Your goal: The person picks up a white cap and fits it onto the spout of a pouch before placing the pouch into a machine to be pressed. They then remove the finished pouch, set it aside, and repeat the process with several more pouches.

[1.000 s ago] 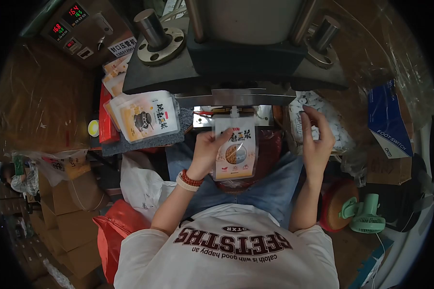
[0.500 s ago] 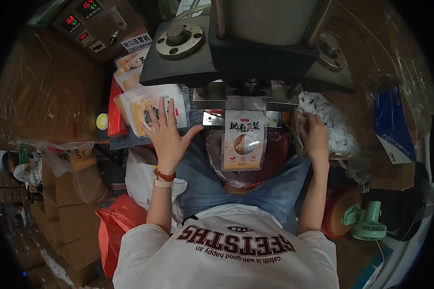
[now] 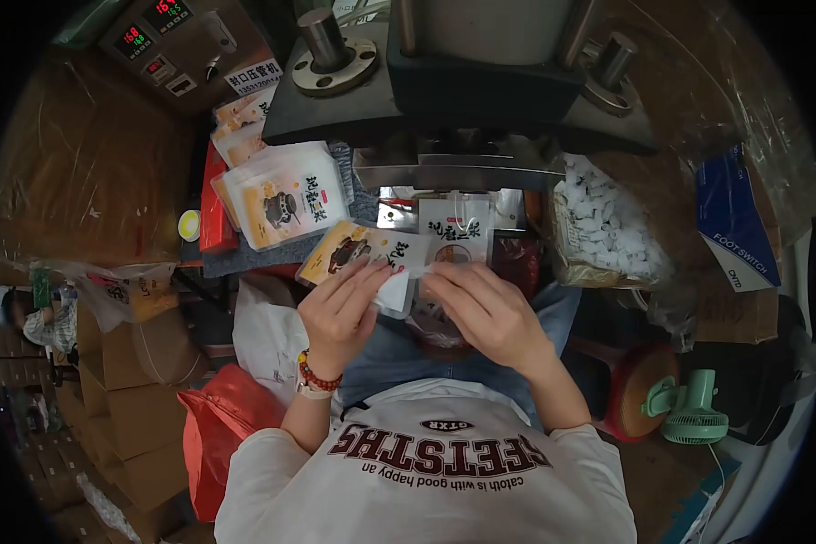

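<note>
My left hand [image 3: 340, 313] is closed on a yellow and white printed pouch [image 3: 340, 251], tilted over my lap. At the pouch's right end, my right hand [image 3: 490, 313] has its fingers pinched together. What lies between those fingertips is hidden. Behind my right fingers, another printed pouch [image 3: 460, 218] hangs upright at the metal plate of a sealing press [image 3: 458, 168]. To the left, a stack of similar pouches [image 3: 290, 204] rests on a grey cloth.
A tray of small white pieces [image 3: 607, 227] sits right of the press. Control box [image 3: 172, 45] with lit digits stands at the upper left. A blue foot-switch box [image 3: 739, 218], a green fan [image 3: 695, 422] and a red bag [image 3: 222, 440] surround me.
My left hand has left the stack with a pouch and moved right. My right hand has come from the tray to meet it. The press's guide posts now stick up higher.
</note>
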A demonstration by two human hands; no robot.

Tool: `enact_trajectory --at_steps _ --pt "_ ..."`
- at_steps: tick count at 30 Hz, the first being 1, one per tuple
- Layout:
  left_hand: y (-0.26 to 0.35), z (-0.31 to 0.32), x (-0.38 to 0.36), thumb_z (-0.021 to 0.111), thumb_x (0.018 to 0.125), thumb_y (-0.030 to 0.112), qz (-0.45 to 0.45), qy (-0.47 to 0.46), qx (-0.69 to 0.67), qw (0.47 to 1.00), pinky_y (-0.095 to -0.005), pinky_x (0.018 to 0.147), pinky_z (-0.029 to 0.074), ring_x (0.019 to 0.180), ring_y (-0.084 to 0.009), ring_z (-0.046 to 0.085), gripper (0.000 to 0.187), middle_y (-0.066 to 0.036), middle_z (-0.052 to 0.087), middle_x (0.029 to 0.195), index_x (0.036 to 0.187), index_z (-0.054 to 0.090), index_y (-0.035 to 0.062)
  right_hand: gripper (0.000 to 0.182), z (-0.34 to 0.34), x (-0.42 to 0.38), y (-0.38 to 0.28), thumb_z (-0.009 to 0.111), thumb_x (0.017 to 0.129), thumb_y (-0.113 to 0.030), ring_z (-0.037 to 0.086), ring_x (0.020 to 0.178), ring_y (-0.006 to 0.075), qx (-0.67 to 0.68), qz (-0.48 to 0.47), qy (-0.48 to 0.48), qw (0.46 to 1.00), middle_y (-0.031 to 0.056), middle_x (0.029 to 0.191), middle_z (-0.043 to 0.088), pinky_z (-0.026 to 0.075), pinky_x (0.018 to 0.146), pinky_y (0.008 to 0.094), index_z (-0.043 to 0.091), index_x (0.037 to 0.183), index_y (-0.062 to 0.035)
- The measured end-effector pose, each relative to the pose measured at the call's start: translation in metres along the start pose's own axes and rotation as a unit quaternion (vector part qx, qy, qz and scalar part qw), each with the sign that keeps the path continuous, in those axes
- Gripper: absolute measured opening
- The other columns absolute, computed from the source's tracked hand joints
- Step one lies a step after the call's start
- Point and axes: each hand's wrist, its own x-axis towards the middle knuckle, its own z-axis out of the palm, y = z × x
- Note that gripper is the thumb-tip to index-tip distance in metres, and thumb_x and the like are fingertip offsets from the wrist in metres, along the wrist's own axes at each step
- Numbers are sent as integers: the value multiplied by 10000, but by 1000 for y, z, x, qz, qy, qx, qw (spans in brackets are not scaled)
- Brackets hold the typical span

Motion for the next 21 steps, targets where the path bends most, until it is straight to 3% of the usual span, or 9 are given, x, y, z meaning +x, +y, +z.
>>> enact_trajectory --at_steps 4,6,7,9,10,15,17,19,21 --pt "7 -9 5 607 581 -60 37 -59 -105 992 -305 675 550 828 -222 688 479 -76 693 1057 1039 681 59 343 -19 -2 3 665 753 10 629 837 292 96 -28 -2 995 140 1040 626 535 742 339 609 1088 52" --pt "5 12 5 642 656 -49 31 -67 -156 985 -281 628 537 761 -216 688 376 -96 703 1006 1017 694 40 289 -18 -5 13 672 802 -10 626 785 243 184 4 14 983 150 999 646 514 679 296 641 1087 27" --pt "3 27 3 660 717 -14 -45 -85 -269 958 -265 625 528 735 -190 687 288 -109 708 957 1000 703 29 289 -17 -7 15 672 802 -10 626 785 243 182 6 15 983 150 999 646 514 679 296 641 1087 27" --pt "1 61 -7 676 877 134 -202 -125 -412 880 -221 612 496 682 -103 660 176 -108 719 811 962 714 -14 292 -12 -11 19 677 825 -35 602 754 191 213 238 22 947 127 1019 648 498 683 276 640 1113 -5" --pt "3 74 -7 676 877 134 -199 -126 -413 880 -221 612 496 682 -103 660 176 -108 719 811 962 714 -14 301 -3 -9 23 683 828 -48 552 698 140 142 231 96 958 98 992 646 474 667 257 638 1125 -34" --pt "-4 104 21 652 912 177 -383 -101 -572 718 -218 597 491 682 -76 632 227 -65 704 807 913 698 -45 247 -57 -16 51 649 854 -56 480 683 123 -49 318 201 925 85 1041 619 424 627 218 620 1096 -18" --pt "-14 105 37 664 898 175 -431 -98 -631 637 -235 627 517 722 -100 651 246 -100 703 876 966 674 -61 211 -65 -23 79 631 869 -78 551 745 182 -98 345 192 913 93 1021 629 463 665 283 626 1068 -12" --pt "-19 110 43 668 894 179 -436 -94 -643 622 -240 638 525 722 -111 657 253 -106 702 877 964 673 -64 182 -47 -45 118 622 856 -87 586 934 303 -377 333 107 858 129 983 627 485 754 398 647 1022 -18" --pt "-21 109 46 664 888 134 -451 -99 -665 588 -253 680 552 768 -132 675 225 -113 698 927 974 660 -74 176 -41 -53 125 612 855 -82 577 959 328 -320 354 68 876 143 987 623 477 783 423 644 1014 -14"
